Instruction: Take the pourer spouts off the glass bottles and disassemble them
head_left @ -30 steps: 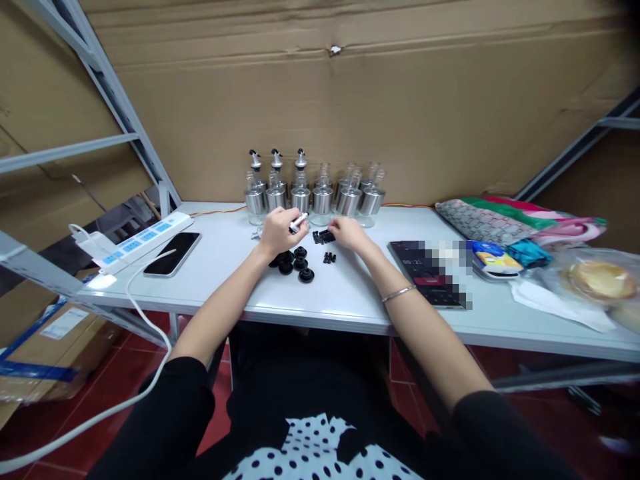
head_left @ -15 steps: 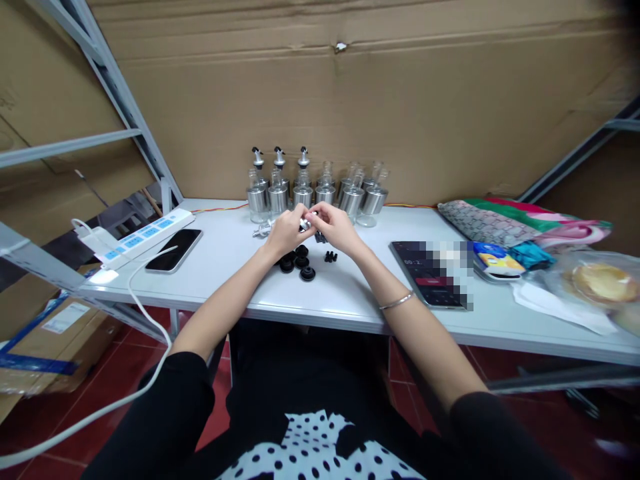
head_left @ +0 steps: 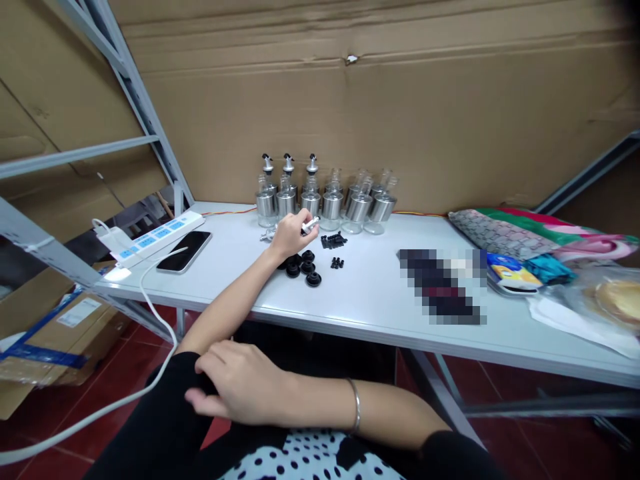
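Observation:
My left hand (head_left: 294,235) is closed on a silver pourer spout (head_left: 311,225) above the table, its tip pointing up and right. My right hand (head_left: 245,383) is back over my lap, against the black sleeve near my left elbow. Its fingers are bent and its thumb apart, with nothing visible in it. More silver pourer spouts (head_left: 267,235) lie partly hidden behind my left wrist. Black rubber stoppers (head_left: 313,279) lie in a cluster below my left hand. Small black caps (head_left: 337,263) and a pile of small black pieces (head_left: 334,240) lie to their right.
Glass bottles with steel sleeves (head_left: 333,203) stand in two rows at the back; three back ones carry pourers. A phone (head_left: 185,252) and power strip (head_left: 160,237) are at left, with a white cable crossing the table edge. A blurred-out device (head_left: 440,287) and wrapped food (head_left: 617,297) are at right.
My right hand has left the spout and moved down to my left elbow. My left hand still holds the spout. The view has shifted slightly.

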{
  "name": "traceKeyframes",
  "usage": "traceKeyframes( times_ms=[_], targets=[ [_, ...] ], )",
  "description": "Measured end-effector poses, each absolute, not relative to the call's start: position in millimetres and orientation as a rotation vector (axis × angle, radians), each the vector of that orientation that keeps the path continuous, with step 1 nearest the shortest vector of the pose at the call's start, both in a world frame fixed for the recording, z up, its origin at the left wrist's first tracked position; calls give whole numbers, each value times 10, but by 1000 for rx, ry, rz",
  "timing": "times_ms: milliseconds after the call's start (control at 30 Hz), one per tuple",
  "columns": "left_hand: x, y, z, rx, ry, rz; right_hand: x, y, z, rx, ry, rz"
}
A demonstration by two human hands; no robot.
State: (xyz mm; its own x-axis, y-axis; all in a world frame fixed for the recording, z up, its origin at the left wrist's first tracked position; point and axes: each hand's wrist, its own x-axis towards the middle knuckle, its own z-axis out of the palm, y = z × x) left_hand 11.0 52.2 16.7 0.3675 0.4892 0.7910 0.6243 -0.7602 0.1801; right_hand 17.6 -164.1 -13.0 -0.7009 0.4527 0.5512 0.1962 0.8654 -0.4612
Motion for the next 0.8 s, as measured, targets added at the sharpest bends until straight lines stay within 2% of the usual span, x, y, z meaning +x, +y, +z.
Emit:
traceKeyframes(
  times_ms=[100,267,367,467,600,700,800],
  targets=[
    [114,510,177,-2466,-981,-1346,171,-1597,-133,-560,-2202,779],
    [120,513,182,-2454,-995,-1326,320,-1385,54,-693,-1250,2025],
    [113,522,177,-2444,-995,-1322,378,-1290,-4,-748,-894,2243],
    [102,521,176,-2439,-1015,-1306,452,-1275,-222,-926,-1235,2061],
    [100,501,192,-2443,-1035,-1300,677,-1419,-315,-1160,-2031,1187],
    [106,492,201,-2464,-1024,-1291,883,-1549,60,-993,-2239,773],
    [103,500,198,-2470,-1054,-1280,1043,-1407,634,-835,-2201,352]
  ],
)
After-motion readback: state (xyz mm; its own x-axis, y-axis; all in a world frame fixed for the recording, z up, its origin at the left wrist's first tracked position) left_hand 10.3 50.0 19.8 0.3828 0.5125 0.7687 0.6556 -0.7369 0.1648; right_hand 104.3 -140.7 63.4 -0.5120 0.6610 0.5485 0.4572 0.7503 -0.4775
